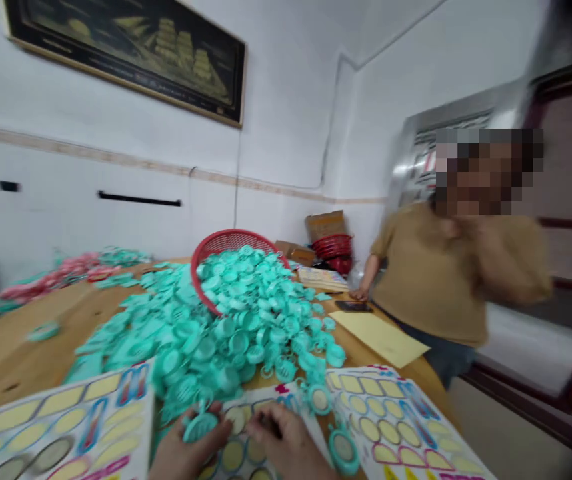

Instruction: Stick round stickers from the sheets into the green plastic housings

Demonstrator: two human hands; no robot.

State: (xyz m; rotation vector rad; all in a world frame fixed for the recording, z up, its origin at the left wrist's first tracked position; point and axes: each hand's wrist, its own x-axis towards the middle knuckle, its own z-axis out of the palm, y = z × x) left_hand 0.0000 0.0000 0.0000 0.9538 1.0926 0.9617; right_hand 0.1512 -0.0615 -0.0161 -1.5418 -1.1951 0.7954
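Observation:
My left hand (181, 453) grips a round teal plastic case (200, 427) with a small loop on top, low in the middle of the view. Close to its right, my right hand (292, 441) has thumb and fingertips drawn together in a pinch. A pale round sticker (236, 420) shows between the two hands; I cannot tell which fingers touch it. Beneath both hands lies a sticker sheet (233, 457), partly hidden by them. Right of my right hand, a teal case with a pale disc in it (343, 448) rests on the table, and a similar case (319, 400) lies farther back.
A large heap of teal cases (176, 340) spills from a tipped red basket (196, 267). Printed sticker sheets stand at left (131, 413) and right (391, 427). A person (431, 280) stands at the right, near a phone (353, 306) and yellow paper (383, 337).

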